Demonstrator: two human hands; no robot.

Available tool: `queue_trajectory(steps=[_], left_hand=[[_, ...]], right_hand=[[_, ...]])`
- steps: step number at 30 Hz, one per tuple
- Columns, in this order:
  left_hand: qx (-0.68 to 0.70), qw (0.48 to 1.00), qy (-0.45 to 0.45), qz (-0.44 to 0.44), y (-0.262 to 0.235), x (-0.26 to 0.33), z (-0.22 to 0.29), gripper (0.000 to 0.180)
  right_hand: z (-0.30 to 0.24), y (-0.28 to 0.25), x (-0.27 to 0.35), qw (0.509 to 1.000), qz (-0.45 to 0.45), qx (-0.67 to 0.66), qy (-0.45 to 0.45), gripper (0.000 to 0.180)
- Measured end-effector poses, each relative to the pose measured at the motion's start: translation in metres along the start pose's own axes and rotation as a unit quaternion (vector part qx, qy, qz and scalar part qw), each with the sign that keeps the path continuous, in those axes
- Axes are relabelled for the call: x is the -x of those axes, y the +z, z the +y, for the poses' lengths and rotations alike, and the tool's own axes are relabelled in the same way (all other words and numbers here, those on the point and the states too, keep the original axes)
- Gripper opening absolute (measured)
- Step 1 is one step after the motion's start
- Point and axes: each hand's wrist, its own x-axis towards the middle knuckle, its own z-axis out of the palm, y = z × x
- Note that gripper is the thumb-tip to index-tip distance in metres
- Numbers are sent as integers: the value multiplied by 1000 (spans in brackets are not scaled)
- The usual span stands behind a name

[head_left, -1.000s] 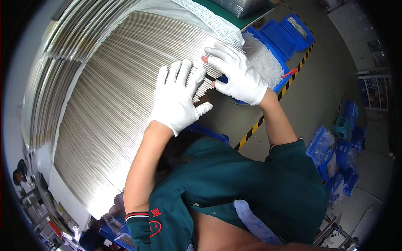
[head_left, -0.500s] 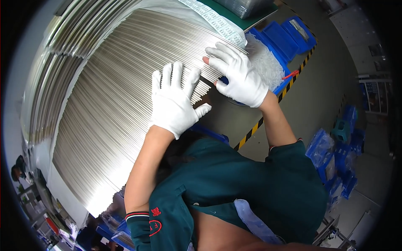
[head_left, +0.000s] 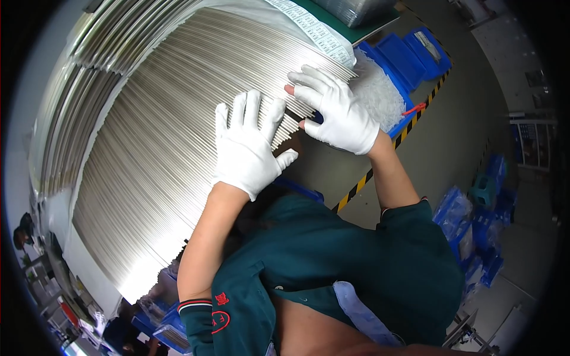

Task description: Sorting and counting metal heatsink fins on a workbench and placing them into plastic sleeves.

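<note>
A broad layer of thin silvery metal rods (head_left: pixel 160 136) lies side by side in front of me. My left hand (head_left: pixel 246 148), in a white glove, rests flat on the rods near their right ends, fingers spread and thumb out to the side. My right hand (head_left: pixel 341 115) wears a white glove with the thumb and index fingertips bare. Its fingers stretch over the rod ends at the right, with the thumb apart below them. Between the hands a short black strip (head_left: pixel 293 115) shows by the rod ends; I cannot tell what it is.
Beyond the right hand stands a blue bin (head_left: pixel 409 98) of clear plastic pieces (head_left: pixel 377 89), with red-handled pliers or a similar tool (head_left: pixel 414 109) at its rim. Bundled rods (head_left: pixel 89 107) are stacked at the left. Yellow-black tape (head_left: pixel 356 191) marks the floor.
My right hand has shifted slightly down and left along the rod ends. The left hand stays nearly in place. The view has moved a little, and the rod ends beside the right hand show more.
</note>
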Motion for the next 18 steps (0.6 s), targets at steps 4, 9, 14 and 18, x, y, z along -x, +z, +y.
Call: queue_trajectory(steps=[4, 9, 14, 18], left_hand=[[19, 999, -14, -40, -2, 2, 0, 83], [11, 999, -10, -40, -1, 3, -2, 85], [26, 1000, -12, -3, 0, 3, -1, 79], [27, 999, -16, -8, 3, 7, -4, 86]], right_hand=[[-2, 4, -2, 1000, -14, 22, -8, 55], [-2, 5, 0, 999, 9, 49, 6, 54], [-5, 6, -2, 1000, -13, 8, -18, 54], [-7, 6, -3, 997, 5, 71, -17, 46]])
